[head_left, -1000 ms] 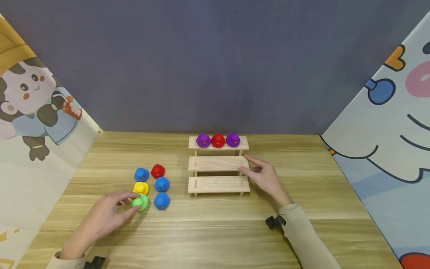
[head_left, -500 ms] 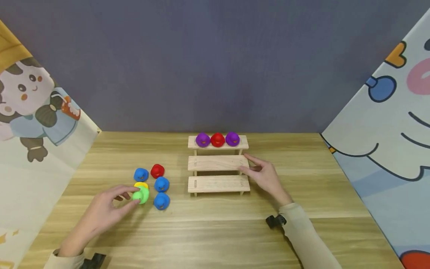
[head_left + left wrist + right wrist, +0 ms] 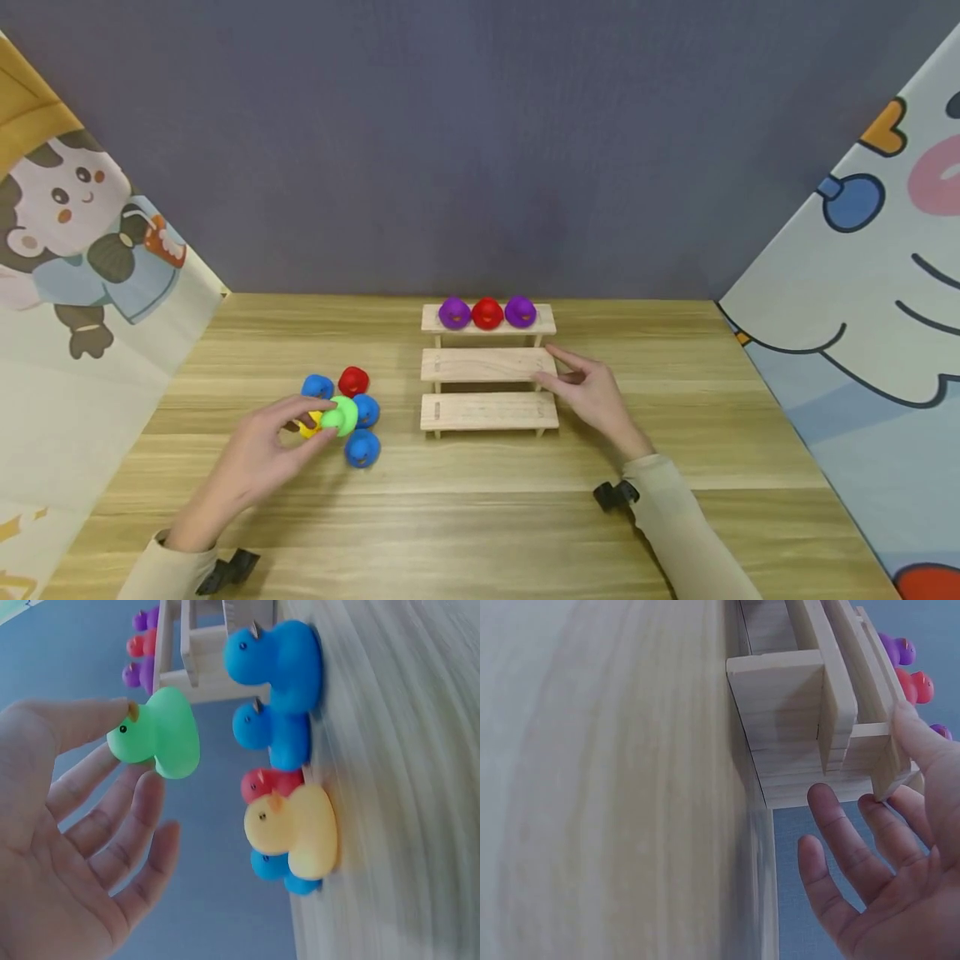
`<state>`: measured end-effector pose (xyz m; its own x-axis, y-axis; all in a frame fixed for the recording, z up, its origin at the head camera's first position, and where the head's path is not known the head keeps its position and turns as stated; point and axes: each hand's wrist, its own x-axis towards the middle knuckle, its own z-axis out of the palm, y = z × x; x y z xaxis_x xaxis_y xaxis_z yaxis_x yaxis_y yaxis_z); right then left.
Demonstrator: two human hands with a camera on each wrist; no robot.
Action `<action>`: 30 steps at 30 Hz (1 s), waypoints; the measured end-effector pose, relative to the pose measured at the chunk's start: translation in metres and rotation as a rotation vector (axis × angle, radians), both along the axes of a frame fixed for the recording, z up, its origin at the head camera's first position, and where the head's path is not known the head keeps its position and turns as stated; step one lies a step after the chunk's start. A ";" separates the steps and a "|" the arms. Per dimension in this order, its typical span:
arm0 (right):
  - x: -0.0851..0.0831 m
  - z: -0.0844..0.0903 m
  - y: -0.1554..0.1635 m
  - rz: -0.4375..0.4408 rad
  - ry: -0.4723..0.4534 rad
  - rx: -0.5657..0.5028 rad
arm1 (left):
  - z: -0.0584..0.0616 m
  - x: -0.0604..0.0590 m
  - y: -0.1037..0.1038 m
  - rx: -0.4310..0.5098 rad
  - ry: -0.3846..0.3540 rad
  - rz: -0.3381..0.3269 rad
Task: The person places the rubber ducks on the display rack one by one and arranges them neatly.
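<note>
My left hand (image 3: 258, 450) pinches a green rubber duck (image 3: 177, 735) between thumb and fingers, held up in the air over the cluster of ducks. Below it on the table are a yellow duck (image 3: 307, 829), a red duck (image 3: 353, 381) and several blue ducks (image 3: 362, 448); the yellow one is partly covered in the head view. My right hand (image 3: 595, 402) pinches the right end of the middle step of a three-tier wooden stand (image 3: 487, 412). In the right wrist view, its thumb and fingers lie on either side of that board.
Two purple ducks (image 3: 454, 314) with a red duck (image 3: 487, 314) between them sit on the stand's top step. A dark grey wall (image 3: 480, 150) rises behind the wooden table (image 3: 480, 525). Panels with cartoon prints flank it left and right.
The left hand has raised the green duck from beside the yellow one and carried it up and to the right. The right hand stays on the stand.
</note>
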<state>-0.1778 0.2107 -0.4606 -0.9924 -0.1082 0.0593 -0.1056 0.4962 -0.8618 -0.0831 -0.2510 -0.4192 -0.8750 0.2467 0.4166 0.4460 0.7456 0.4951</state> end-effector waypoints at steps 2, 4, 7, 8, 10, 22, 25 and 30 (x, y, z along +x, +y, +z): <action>0.000 0.000 0.000 0.000 0.003 0.005 | 0.001 -0.001 0.004 0.008 0.001 -0.001; 0.000 0.000 0.000 0.002 0.005 0.008 | 0.003 -0.002 0.009 0.016 -0.004 -0.001; 0.000 0.001 0.000 0.006 0.007 0.006 | 0.006 -0.003 0.017 0.035 -0.012 0.000; 0.000 0.001 -0.001 0.005 0.008 0.003 | 0.007 -0.004 0.020 0.041 -0.015 0.002; 0.000 0.000 -0.001 0.002 0.011 -0.002 | 0.008 -0.007 0.025 0.059 -0.019 -0.001; -0.001 0.002 0.001 0.001 0.013 0.002 | 0.015 -0.023 0.053 0.102 -0.015 -0.046; -0.001 0.002 0.000 -0.002 0.011 0.000 | 0.016 -0.027 0.058 0.100 0.002 -0.073; 0.000 0.002 0.000 0.002 -0.002 0.002 | 0.017 -0.031 0.066 0.124 0.006 -0.081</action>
